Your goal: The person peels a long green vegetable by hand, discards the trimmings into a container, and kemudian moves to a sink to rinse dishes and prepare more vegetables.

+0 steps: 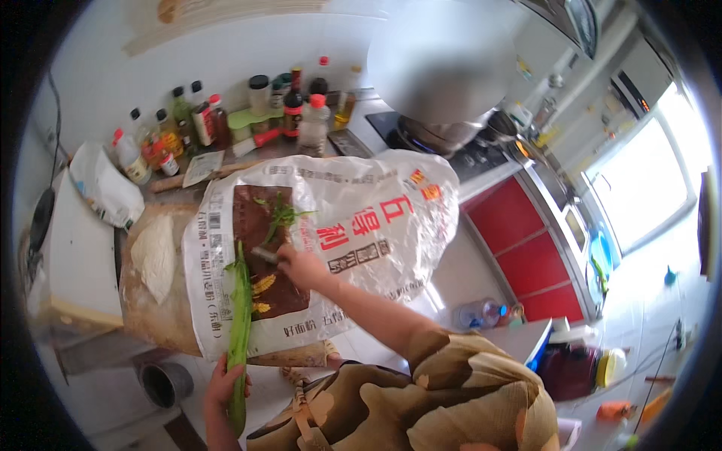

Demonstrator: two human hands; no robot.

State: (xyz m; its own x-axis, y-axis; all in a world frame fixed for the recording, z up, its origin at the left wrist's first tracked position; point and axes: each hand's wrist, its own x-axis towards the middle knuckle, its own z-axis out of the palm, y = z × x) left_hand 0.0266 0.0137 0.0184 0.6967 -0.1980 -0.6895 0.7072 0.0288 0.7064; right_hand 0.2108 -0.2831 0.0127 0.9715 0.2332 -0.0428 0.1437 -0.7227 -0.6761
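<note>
My left hand (228, 380) is wrapped around the lower part of a long green luffa-like gourd (241, 315). The gourd's far end rests on a white woven flour sack (361, 270) bearing writing. Beside the gourd, my right hand (299, 268) grips a small greyish tool, perhaps a peeler (264, 255); its shape is partly hidden by my fingers. Thin green peelings (279, 216) lie on the sack's brown printed panel, just beyond that hand. Under the sack's left side is a wooden board (175, 321), with a pale lump of dough (153, 256) on it.
Several sauce and oil bottles (293, 110) stand along the wall. A rolling pin (169, 183) lies behind the board. At the right back, a metal pan (445, 135) sits on the stove, beneath a large blurred pale shape (440, 62). A grey bucket (165, 384) is on the floor.
</note>
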